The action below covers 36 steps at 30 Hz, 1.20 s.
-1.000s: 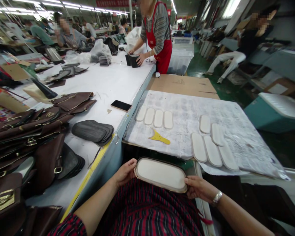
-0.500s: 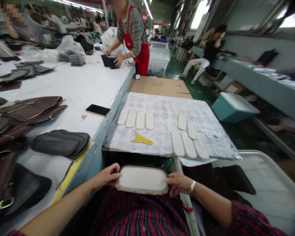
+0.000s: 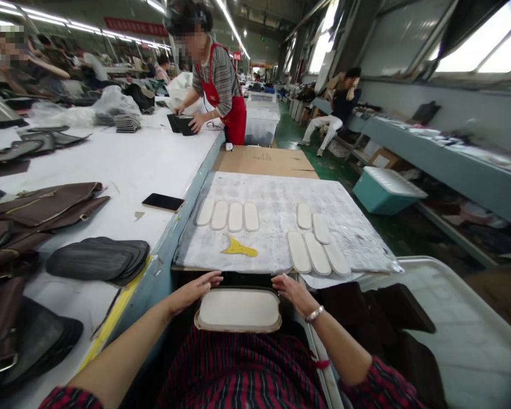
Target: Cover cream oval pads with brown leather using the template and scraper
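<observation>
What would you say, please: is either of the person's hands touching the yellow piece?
No, the yellow piece lies on the white sheet, apart from the left hand and the right hand.

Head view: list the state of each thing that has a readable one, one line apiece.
Left hand, open, gripping nothing
Right hand, open, gripping nothing
Oval panel, white face showing, between the hands
Row of four white ovals, lying flat
Yellow piece, lying flat
Phone, lying flat, unlit
Dark ovals, stacked, fanned out
Teal bin, lidded

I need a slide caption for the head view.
Open left hand and right hand flank a white oval panel, yellow piece beyond.
</observation>
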Tool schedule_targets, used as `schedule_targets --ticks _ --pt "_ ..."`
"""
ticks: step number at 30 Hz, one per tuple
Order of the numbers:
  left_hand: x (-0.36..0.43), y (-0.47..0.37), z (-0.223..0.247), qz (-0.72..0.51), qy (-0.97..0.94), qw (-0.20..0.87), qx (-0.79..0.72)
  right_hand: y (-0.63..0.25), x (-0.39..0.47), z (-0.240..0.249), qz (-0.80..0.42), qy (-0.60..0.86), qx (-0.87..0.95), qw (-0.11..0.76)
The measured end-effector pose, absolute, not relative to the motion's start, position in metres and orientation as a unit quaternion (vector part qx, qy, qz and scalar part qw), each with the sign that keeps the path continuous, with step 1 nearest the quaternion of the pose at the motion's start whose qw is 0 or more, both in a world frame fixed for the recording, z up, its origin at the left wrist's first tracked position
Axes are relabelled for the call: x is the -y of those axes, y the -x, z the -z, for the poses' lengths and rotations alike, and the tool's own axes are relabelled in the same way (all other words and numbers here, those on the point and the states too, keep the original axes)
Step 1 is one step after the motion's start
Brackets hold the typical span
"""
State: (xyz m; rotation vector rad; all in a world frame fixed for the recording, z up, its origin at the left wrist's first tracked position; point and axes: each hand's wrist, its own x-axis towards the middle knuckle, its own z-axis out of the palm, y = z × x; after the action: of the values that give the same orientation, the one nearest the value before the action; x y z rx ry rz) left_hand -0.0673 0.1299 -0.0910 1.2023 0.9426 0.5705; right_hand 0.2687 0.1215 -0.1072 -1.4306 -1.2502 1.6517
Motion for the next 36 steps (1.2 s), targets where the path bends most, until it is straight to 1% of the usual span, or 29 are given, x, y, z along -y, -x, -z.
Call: schedule_targets --ticks 3,5,7,11,14,17,21,25,29,31,33,36 --pt "-0.155 0.044 0.074 -0.145 -0.601 0.691 -0.374 -0.256 -0.137 0.113 -0.747 0.499 0.384 0.214" --pt "-0.17 0.031 0.066 -0.078 -0.648 0.676 -0.342 -0.247 -0.143 0.117 -0.802 0.484 0.316 0.148" --pt "-0.179 0.021 0.063 -0.028 -0.689 0.651 -0.319 -0.24 -0.145 0.12 -0.817 0.489 0.286 0.108" --pt "-0.183 0.011 0.06 0.04 -0.724 0.621 -0.297 -0.237 -0.147 0.119 -0.836 0.468 0.279 0.069" --pt "-0.178 0.007 0.055 0.016 -0.725 0.623 -0.293 -0.241 -0.15 0.114 -0.826 0.438 0.351 0.044" --pt "-0.172 0.006 0.05 -0.01 -0.731 0.615 -0.295 -0.247 -0.157 0.109 -0.768 0.4 0.499 0.035" --pt "-0.164 0.005 0.048 -0.021 -0.736 0.615 -0.283 -0.252 -0.168 0.105 -0.725 0.338 0.599 0.034" --pt "-0.159 0.005 0.052 -0.047 -0.746 0.601 -0.284 -0.251 -0.171 0.099 -0.641 0.255 0.724 0.006" --pt "-0.158 0.005 0.057 -0.08 -0.776 0.557 -0.284 -0.249 -0.172 0.09 -0.579 0.227 0.783 0.001" --pt "-0.157 0.005 0.057 -0.082 -0.789 0.537 -0.288 -0.247 -0.174 0.089 -0.569 0.221 0.792 -0.004" --pt "-0.156 0.004 0.057 -0.065 -0.787 0.542 -0.287 -0.243 -0.176 0.091 -0.584 0.232 0.777 -0.025" --pt "-0.157 0.006 0.054 -0.051 -0.759 0.584 -0.283 -0.236 -0.18 0.097 -0.611 0.247 0.75 -0.053"
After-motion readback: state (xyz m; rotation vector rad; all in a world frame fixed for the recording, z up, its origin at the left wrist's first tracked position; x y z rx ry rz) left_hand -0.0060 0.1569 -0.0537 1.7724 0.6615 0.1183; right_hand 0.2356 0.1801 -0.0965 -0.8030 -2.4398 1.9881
